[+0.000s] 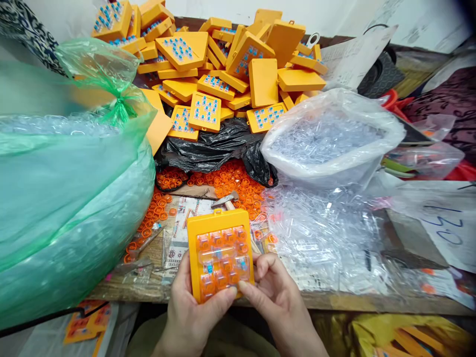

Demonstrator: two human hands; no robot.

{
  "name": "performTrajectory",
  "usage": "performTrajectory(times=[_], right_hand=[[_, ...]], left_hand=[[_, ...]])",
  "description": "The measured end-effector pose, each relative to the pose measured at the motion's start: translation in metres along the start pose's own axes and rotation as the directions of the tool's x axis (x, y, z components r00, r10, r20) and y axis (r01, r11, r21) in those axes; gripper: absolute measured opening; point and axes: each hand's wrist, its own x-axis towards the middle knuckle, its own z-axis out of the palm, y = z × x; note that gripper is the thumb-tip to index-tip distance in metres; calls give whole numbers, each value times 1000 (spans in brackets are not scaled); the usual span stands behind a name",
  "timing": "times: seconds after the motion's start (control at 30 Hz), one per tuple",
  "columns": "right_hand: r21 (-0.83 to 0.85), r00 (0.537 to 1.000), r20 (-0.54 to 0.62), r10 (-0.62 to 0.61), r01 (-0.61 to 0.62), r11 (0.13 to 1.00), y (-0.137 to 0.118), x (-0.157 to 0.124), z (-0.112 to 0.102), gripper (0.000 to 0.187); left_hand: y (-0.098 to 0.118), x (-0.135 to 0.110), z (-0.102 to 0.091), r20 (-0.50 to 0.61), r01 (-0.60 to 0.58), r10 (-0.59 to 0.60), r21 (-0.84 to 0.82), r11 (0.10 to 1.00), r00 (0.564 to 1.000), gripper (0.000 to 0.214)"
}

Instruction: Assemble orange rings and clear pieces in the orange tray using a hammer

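An orange plastic toy case (220,252) with orange rings and blue pegs under clear strips sits upright at the table's near edge, held between both hands. My left hand (189,312) grips its lower left side with the thumb across the bottom. My right hand (277,297) holds the lower right corner, its thumb pressing on the front. A small hammer (225,200) lies just behind the case among loose orange rings (230,181).
A pile of finished orange cases (230,69) fills the back. A big green bag (70,198) of clear parts stands at left, a clear bag (327,144) of clear pieces at right, loose clear pieces (327,238) beside it. Black plastic sheet (215,146) lies mid-table.
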Motion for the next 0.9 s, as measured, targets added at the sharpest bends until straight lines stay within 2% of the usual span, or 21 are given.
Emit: performTrajectory(times=[0.1,0.17,0.23,0.27,0.3,0.33,0.4,0.43,0.5,0.57,0.6,0.67,0.7,0.73,0.77,0.83,0.9], right_hand=[[-15,1000,28,0,0,1000,1,4,-3,33],[-120,993,114,-3,17,993,-3,13,-7,29],[-322,978,193,-85,145,936,-14,31,-11,27],[-438,959,221,-176,259,861,-22,42,-12,28],[-544,922,235,-308,388,744,-32,55,-11,32],[-625,858,266,-440,501,599,-42,68,-9,33],[-677,698,338,-632,646,352,-62,91,5,25],[-656,616,396,-681,709,260,-71,99,17,19],[-583,517,488,-703,792,178,-87,110,51,12],[-505,438,585,-682,855,117,-101,114,99,16],[-451,384,634,-671,889,81,-107,116,126,18],[-406,335,763,-553,914,-6,-118,122,179,32],[-392,325,835,-444,917,-66,-121,126,203,43],[-400,347,876,-335,911,-103,-123,131,224,45],[-367,340,913,-225,925,-93,-122,136,240,39],[-373,371,927,-51,927,-38,-114,145,260,35],[-390,389,921,9,921,23,-100,149,263,32]], left_hand=[[0,2,-1,1,11,-11,-35,999,1000,57],[0,4,-4,6,40,-40,-76,996,999,60],[0,7,-7,-1,88,-89,-113,990,996,65],[1,7,-8,-5,110,-112,-127,986,994,70],[2,7,-10,-7,130,-132,-135,982,991,74],[3,7,-12,-8,146,-149,-140,979,989,79],[6,6,-16,-8,168,-171,-143,975,985,88],[8,5,-18,-7,181,-183,-141,973,983,92],[11,4,-21,-1,213,-215,-138,967,977,96],[12,4,-24,6,240,-242,-135,961,970,98],[12,4,-24,10,249,-250,-130,960,968,98],[10,4,-26,24,254,-253,-118,960,967,99],[9,5,-27,32,254,-252,-112,961,967,100],[8,5,-28,41,254,-251,-109,961,967,100],[7,6,-29,50,253,-249,-110,961,967,100],[5,7,-31,64,255,-249,-120,960,966,98],[4,8,-32,76,261,-253,-132,956,965,94]])
